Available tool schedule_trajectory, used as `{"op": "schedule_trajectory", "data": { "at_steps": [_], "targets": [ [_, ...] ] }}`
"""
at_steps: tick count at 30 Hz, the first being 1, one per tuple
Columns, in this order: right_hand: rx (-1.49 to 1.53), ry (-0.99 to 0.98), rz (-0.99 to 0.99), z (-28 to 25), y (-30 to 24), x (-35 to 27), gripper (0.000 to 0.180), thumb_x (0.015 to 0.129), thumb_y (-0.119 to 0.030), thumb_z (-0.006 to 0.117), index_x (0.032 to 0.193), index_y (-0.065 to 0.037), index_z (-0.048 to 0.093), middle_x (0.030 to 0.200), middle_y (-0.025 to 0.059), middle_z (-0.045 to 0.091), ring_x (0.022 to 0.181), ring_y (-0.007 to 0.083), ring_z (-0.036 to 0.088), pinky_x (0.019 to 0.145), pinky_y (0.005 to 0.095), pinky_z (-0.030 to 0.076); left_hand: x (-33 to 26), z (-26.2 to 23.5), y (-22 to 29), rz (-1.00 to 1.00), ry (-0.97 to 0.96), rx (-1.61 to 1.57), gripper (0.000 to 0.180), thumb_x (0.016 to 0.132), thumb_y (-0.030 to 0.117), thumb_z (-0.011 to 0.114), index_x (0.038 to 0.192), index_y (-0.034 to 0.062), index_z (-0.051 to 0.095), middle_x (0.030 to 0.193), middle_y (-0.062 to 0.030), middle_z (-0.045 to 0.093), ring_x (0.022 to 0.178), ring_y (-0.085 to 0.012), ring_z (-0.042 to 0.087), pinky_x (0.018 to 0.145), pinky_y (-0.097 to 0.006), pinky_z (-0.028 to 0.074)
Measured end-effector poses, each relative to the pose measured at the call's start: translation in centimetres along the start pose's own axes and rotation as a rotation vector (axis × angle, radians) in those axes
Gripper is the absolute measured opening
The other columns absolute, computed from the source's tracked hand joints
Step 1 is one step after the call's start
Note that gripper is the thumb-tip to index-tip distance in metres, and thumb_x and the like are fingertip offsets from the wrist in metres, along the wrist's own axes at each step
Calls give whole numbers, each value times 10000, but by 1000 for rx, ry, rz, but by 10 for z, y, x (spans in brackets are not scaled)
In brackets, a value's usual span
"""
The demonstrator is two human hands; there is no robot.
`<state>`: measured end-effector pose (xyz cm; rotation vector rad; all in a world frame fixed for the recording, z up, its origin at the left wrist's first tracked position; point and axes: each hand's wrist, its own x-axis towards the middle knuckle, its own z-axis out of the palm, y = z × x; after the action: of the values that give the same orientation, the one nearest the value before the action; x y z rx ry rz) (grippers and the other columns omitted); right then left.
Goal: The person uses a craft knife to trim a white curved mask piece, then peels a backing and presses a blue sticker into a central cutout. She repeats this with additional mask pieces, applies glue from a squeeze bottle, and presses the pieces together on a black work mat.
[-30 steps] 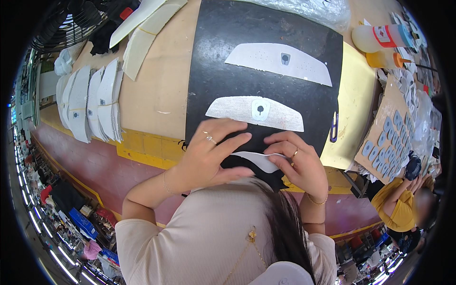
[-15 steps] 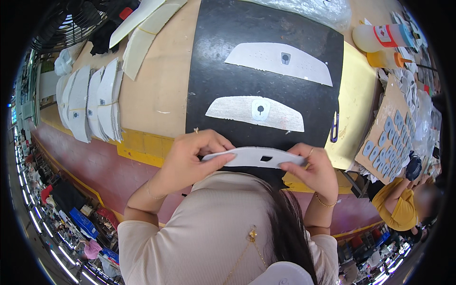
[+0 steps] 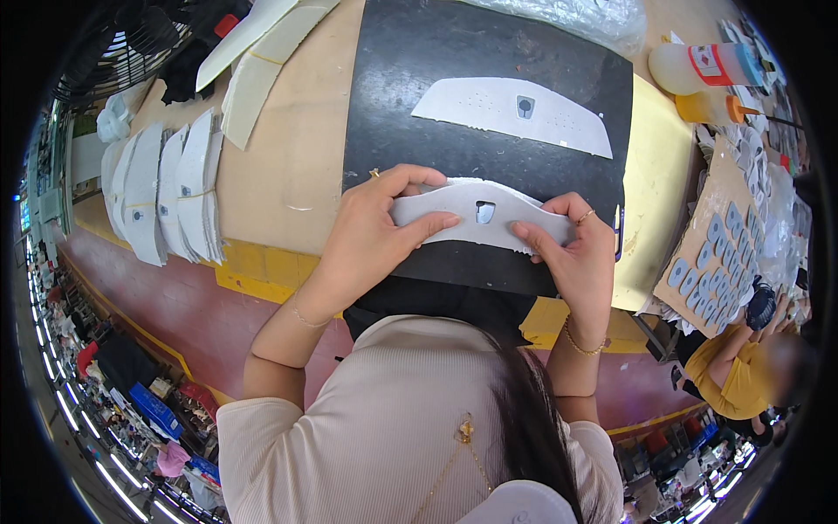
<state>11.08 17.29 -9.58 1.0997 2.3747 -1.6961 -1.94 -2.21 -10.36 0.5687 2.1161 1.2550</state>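
Observation:
Between both hands I hold a light grey curved fabric panel [image 3: 515,217] with a small cut-out window near its middle. My left hand [image 3: 384,214] pinches its left end, thumb on the near face. At the other end, the thumb and fingers of my right hand [image 3: 576,240] close on it. The panel bows over the near part of a black mat [image 3: 393,105], covering a similar piece whose pale edge shows behind it. Through the window a light patch with a dark mark is visible. Farther back on the mat lies another grey panel [image 3: 489,106] with a dark keyhole-shaped patch.
Bundled panels [image 3: 148,201] stand at the left, with long cream strips [image 3: 262,74] and a fan [image 3: 131,44] behind. On the right are a bottle [image 3: 698,68], an orange-capped glue bottle [image 3: 711,108], and a board of small grey patches [image 3: 711,253]. A person in yellow [image 3: 738,380] is beyond.
Both hands have moved forward, away from my body, bringing the held panel over the nearer panel on the mat. That lower panel is now mostly covered.

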Motion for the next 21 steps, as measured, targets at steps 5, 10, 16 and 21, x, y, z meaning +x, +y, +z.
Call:
{"op": "schedule_trajectory", "data": {
  "at_steps": [5, 10, 16, 21],
  "targets": [
    [-59, 34, 28, 5, 0, 3, 268, 799, -139, 858, 853, 22, 651, 739, 90, 682, 545, 106, 615, 521, 250, 482, 3, -2, -1, -97, -24, 20, 306, 811, 171, 858, 1031, 13, 715, 825, -38, 695, 764, -73, 619, 668, -202, 479],
    [-135, 72, 13, 10, -3, 2, 271, 787, -134, 857, 849, 30, 650, 779, 116, 677, 574, 154, 627, 553, 280, 491, 8, 0, -7, -126, -8, 14, 304, 808, 188, 846, 1008, 1, 713, 850, -106, 718, 746, -163, 672, 675, -273, 513],
    [-179, 106, -32, 13, 1, 2, 265, 778, -134, 855, 839, 26, 652, 798, 133, 672, 628, 209, 622, 596, 309, 491, 12, 0, -7, -111, -9, 62, 291, 806, 193, 836, 980, -5, 713, 859, -150, 732, 769, -245, 714, 711, -323, 540],
    [-199, 120, -37, 14, 2, 1, 265, 775, -135, 857, 835, 22, 653, 800, 133, 667, 623, 223, 611, 590, 314, 483, 15, -1, -4, -93, -7, 88, 281, 805, 198, 833, 959, -4, 713, 855, -154, 731, 771, -265, 717, 710, -335, 541]
  ]
}}
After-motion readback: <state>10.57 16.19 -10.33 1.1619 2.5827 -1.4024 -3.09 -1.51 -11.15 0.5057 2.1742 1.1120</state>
